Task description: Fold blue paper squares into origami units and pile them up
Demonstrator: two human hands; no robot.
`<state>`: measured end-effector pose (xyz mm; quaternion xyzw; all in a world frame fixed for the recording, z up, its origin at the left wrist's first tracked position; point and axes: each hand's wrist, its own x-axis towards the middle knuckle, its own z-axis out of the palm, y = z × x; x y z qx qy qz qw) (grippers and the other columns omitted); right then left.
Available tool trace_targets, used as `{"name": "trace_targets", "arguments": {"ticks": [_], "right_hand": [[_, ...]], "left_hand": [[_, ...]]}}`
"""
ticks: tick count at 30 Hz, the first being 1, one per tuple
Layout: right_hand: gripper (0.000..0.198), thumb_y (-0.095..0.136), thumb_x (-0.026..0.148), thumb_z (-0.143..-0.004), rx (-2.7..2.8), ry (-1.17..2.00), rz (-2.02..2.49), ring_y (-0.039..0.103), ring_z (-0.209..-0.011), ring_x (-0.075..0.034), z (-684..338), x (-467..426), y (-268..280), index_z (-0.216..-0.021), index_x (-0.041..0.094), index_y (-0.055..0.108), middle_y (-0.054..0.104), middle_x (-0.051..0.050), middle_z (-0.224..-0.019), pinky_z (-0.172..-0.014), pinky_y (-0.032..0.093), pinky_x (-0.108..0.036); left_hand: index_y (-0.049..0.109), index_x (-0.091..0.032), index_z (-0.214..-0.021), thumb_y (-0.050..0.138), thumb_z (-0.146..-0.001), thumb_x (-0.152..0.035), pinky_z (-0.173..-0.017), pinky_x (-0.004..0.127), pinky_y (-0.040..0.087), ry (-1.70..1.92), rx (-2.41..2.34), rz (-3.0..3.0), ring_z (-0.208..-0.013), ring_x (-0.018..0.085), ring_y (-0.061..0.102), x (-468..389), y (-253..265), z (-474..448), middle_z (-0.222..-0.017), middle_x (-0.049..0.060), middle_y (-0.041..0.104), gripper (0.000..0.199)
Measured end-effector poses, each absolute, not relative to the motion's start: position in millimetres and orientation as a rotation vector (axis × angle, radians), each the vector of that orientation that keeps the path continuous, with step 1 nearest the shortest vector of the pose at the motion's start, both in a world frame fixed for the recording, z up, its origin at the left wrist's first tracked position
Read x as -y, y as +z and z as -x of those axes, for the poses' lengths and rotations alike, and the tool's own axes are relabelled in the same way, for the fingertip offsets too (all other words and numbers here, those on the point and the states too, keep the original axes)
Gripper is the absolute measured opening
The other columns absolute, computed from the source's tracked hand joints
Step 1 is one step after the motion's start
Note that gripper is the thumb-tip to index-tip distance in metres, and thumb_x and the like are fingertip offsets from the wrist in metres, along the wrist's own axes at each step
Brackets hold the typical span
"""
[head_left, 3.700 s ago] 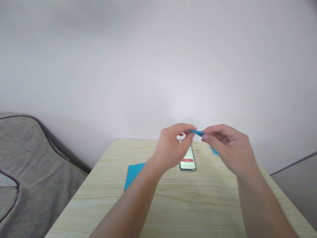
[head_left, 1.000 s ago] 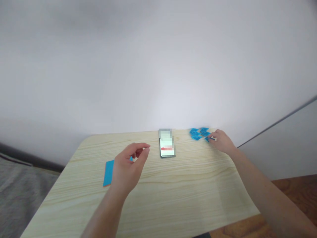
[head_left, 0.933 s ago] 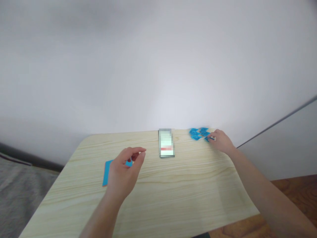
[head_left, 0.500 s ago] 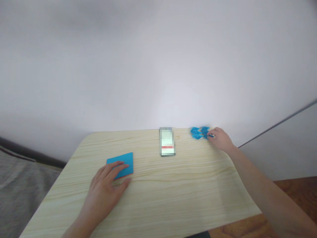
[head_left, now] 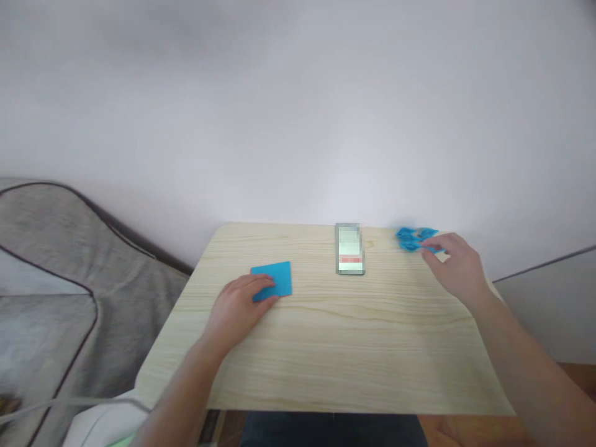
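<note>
A square stack of blue paper (head_left: 282, 279), with a reddish lower edge, lies left of the middle of the table. My left hand (head_left: 242, 304) rests on its lower left part, fingers curled over the top and thumb along the near edge. At the back right, several small blue folded paper pieces (head_left: 408, 240) sit in a cluster by the wall. My right hand (head_left: 459, 267) reaches to the right side of this cluster, thumb and forefinger pinched on one folded piece that the fingers partly cover.
A phone (head_left: 350, 248) with a blurred lit screen lies at the back of the pale wooden table (head_left: 354, 354). Behind it rises a white wall (head_left: 298, 124). Grey sofa-like upholstery (head_left: 125, 298) with dark piping stands at the left, and a pale cable (head_left: 93, 401) crosses the lower left.
The view has shifted, so the table sits further right and higher. My left fingers have drawn closer together on the blue paper. My right hand stays at the folded pieces.
</note>
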<state>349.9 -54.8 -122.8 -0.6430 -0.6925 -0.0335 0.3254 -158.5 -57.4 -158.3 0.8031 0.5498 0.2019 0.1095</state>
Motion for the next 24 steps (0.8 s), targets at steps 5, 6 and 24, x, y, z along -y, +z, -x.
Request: {"name": "trace_targets", "arguments": {"ticks": [5, 6, 24], "right_hand": [[0.012, 0.059, 0.027, -0.096, 1.842, 0.252, 1.458, 0.066, -0.093, -0.023, -227, 81, -122, -0.096, 0.026, 0.07, 0.072, -0.006, -0.097, -0.086, 0.053, -0.039], [0.012, 0.058, 0.026, -0.096, 1.892, 0.344, 1.423, 0.066, -0.094, -0.023, -203, 83, -126, -0.097, 0.026, 0.07, 0.072, -0.006, -0.098, -0.087, 0.053, -0.038], [0.014, 0.066, 0.03, -0.094, 2.024, 0.544, 1.44, 0.059, -0.101, -0.026, -70, 67, -164, -0.099, 0.025, 0.078, 0.072, -0.007, -0.096, -0.092, 0.044, -0.043]], "left_hand": [[0.079, -0.029, -0.103, 0.064, -0.094, -0.047, -0.106, 0.046, 0.051, 0.611, -1.592, -2.372, -0.113, 0.027, 0.07, 57, -154, 156, -0.118, 0.004, 0.078, 0.025], [0.079, -0.029, -0.103, 0.067, -0.092, -0.048, -0.106, 0.046, 0.05, 0.612, -1.602, -2.381, -0.113, 0.027, 0.07, 57, -153, 155, -0.118, 0.004, 0.078, 0.025], [0.078, -0.028, -0.101, 0.066, -0.095, -0.041, -0.102, 0.046, 0.043, 0.703, -1.621, -2.37, -0.112, 0.027, 0.066, 67, -151, 148, -0.119, 0.004, 0.076, 0.019]]}}
